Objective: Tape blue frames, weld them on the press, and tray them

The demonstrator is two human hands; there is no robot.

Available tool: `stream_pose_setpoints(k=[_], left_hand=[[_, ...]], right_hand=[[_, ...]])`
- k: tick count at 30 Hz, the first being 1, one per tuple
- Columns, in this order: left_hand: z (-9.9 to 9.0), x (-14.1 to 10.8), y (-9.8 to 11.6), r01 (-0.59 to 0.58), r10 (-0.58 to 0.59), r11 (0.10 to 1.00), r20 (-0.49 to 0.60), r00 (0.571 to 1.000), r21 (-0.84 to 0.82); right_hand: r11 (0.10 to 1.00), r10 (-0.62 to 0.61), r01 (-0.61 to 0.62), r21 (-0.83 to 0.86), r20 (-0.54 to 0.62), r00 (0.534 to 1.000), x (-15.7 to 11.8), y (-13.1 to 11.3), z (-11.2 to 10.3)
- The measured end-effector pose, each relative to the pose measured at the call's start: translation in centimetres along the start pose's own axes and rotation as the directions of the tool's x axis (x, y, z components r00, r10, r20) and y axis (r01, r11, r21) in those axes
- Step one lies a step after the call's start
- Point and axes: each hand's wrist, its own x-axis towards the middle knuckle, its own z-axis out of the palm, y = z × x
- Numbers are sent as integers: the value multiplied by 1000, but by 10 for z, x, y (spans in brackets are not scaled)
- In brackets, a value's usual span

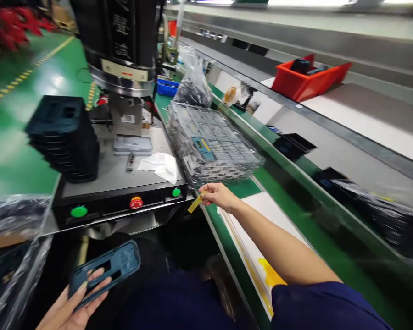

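My left hand (80,300), low at the left, is closed around a dark blue plastic housing (125,261) with rectangular cut-outs. Its fingers show through one of the openings. Out to the right, my right hand (216,195) pinches a thin yellow strip (194,204) that hangs down from the fingertips. Just beyond that hand lies a stack of clear plastic trays (220,133); one blue part with a yellow strip (203,147) shows in the top tray. Under my right forearm, a white sheet (268,211) rests on the green bench.
A press machine (120,50) stands ahead, with a grey fixture (133,144) and a white cloth (160,166) on its base. Buttons, including a red emergency stop (136,202), line its front. Dark housings (62,137) are stacked at its left. A red bin (306,78) sits beyond the conveyor.
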Motion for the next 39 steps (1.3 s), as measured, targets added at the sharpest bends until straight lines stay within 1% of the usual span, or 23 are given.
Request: stream_pose_setpoints(k=[1, 2, 3, 4, 5, 6, 9, 11, 13, 16, 19, 22, 27, 31, 33, 36, 39], left_hand=[[2, -3, -1, 6, -3, 998, 36, 999, -68], [4, -7, 0, 9, 0, 992, 72, 997, -124], [6, -11, 0, 6, 9, 985, 84, 996, -172], [8, -14, 1, 3, 17, 977, 92, 996, -214], [9, -17, 2, -13, 35, 968, 82, 996, -249], [9, -20, 3, -24, 46, 961, 74, 996, -276], [8, -26, 4, -71, 83, 943, 25, 996, -324], [5, -28, 4, -99, 107, 931, 4, 994, -353], [4, -28, 2, -118, 129, 916, 2, 992, -383], [4, -28, 0, -142, 162, 903, 16, 987, -406], [10, -28, 0, -158, 184, 899, 25, 983, -409], [17, -28, 1, -154, 186, 907, 45, 981, -391], [25, -28, -1, -164, 215, 918, 107, 971, -362], [29, -29, -3, -174, 225, 928, 125, 966, -328], [30, -29, -3, -175, 223, 933, 123, 967, -316], [32, -30, -3, -170, 216, 931, 110, 970, -323], [34, -30, -3, -169, 215, 928, 107, 971, -333]], right_hand=[[978, -60, 44, 205, 74, 995, -1, -12, 21], [913, -115, 46, 406, 147, 982, -2, -23, 42], [822, -158, 6, 569, 219, 963, -4, -31, 62], [741, -185, -59, 669, 288, 939, -6, -38, 82], [696, -193, -124, 707, 350, 917, -8, -44, 100], [673, -189, -179, 717, 401, 896, -10, -49, 118], [648, -168, -298, 701, 513, 842, -18, -59, 163], [636, -164, -343, 691, 556, 815, -25, -64, 184], [625, -173, -365, 690, 578, 798, -32, -68, 199], [611, -193, -363, 704, 577, 794, -41, -71, 211], [623, -213, -305, 720, 532, 820, -49, -71, 217], [678, -243, -211, 704, 486, 840, -57, -70, 221], [795, -261, -98, 599, 483, 836, -67, -70, 227], [818, -273, -39, 574, 446, 852, -72, -69, 232], [808, -264, -43, 588, 426, 865, -74, -69, 234], [784, -218, -98, 613, 421, 881, -76, -69, 236], [782, -206, -111, 613, 422, 883, -77, -68, 239]])
